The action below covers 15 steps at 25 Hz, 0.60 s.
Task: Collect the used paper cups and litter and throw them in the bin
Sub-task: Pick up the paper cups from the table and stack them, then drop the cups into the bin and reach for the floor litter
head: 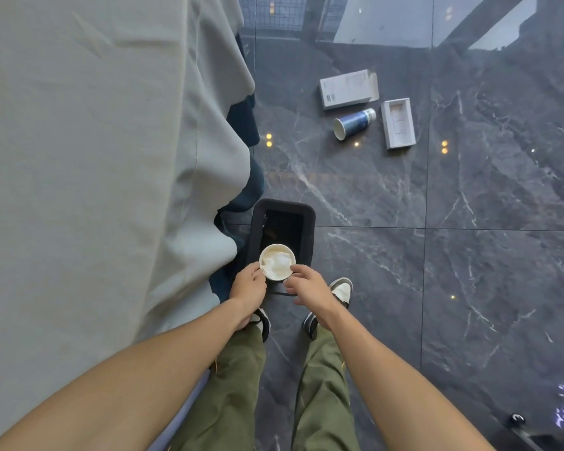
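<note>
A white paper cup (276, 262) with crumpled tissue inside is held upright over the near edge of a black rectangular bin (282, 208) on the floor. My left hand (248, 288) grips the cup's left side. My right hand (308, 283) is at the cup's right rim, fingers curled and touching it. Farther away on the floor a blue paper cup (352, 123) lies on its side, between two white cardboard boxes, one (345, 89) behind it and one (398, 123) to its right.
A table draped in a pale grey cloth (95, 157) fills the left side, its folds hanging next to the bin. The floor is dark glossy marble tile (469, 271). My feet in sneakers stand just behind the bin.
</note>
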Motion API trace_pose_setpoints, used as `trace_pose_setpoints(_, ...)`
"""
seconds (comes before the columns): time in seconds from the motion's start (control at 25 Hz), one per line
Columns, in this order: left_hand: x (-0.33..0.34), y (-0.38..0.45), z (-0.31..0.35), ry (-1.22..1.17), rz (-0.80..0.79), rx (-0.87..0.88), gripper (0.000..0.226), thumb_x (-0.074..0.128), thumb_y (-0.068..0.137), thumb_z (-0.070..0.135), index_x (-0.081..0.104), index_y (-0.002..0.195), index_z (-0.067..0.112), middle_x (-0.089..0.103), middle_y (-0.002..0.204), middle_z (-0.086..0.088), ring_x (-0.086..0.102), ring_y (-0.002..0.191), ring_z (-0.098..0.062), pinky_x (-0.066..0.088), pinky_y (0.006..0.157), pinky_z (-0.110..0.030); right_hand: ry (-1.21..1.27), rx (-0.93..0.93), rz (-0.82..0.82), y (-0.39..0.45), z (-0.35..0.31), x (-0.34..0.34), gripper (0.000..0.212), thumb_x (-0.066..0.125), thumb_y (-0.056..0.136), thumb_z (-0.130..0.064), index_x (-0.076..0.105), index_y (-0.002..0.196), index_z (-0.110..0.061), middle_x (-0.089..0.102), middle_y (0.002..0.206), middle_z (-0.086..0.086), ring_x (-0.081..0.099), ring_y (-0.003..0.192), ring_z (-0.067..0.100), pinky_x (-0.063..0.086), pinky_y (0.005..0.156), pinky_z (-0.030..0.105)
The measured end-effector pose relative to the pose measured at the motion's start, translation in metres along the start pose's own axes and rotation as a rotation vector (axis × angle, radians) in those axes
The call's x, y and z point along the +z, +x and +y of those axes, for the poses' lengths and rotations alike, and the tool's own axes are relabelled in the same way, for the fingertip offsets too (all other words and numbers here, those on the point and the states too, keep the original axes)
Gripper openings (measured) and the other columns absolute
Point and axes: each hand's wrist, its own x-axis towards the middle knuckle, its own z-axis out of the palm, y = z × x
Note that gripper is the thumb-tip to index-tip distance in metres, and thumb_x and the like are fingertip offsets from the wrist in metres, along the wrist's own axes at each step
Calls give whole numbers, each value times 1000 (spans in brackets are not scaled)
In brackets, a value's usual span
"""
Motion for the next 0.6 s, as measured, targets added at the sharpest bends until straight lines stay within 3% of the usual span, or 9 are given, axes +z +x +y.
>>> trace_pose_setpoints(0.12, -8, -11, 12, -7, -4, 50, 45, 39, 109, 12, 46, 153, 17, 53, 153, -4, 54, 137, -25, 44, 115, -47, -30, -12, 5, -15, -9, -9, 52, 61, 94, -13, 51, 145, -14, 66, 124, 6, 66, 112, 23, 52, 101, 42)
trace_pose_setpoints(0.32, -21, -45, 67, 166, 41, 224, 47, 44, 108, 15, 43, 156, 16, 48, 158, -5, 45, 145, -23, 36, 119, -38, -143, -107, 56, -53, -48, -42, 53, 61, 95, -15, 52, 147, -15, 65, 127, 6, 63, 108, 15, 51, 91, 31)
trace_pose_setpoints(0.48, -28, -97, 128, 411, 43, 413, 57, 53, 105, 28, 35, 159, 20, 40, 163, -3, 41, 148, -25, 36, 119, -43, -336, -232, 151, -108, -88, -84, 62, 59, 93, -24, 46, 153, -20, 49, 156, 5, 46, 143, 23, 40, 111, 36)
trace_pose_setpoints(0.6, -26, -139, 171, 582, 90, 511, 67, 56, 102, 40, 30, 161, 20, 28, 169, -6, 29, 154, -28, 32, 121, -49, -575, -293, 233, -147, -110, -121, 68, 57, 92, -34, 40, 156, -22, 39, 163, 7, 33, 150, 29, 33, 120, 45)
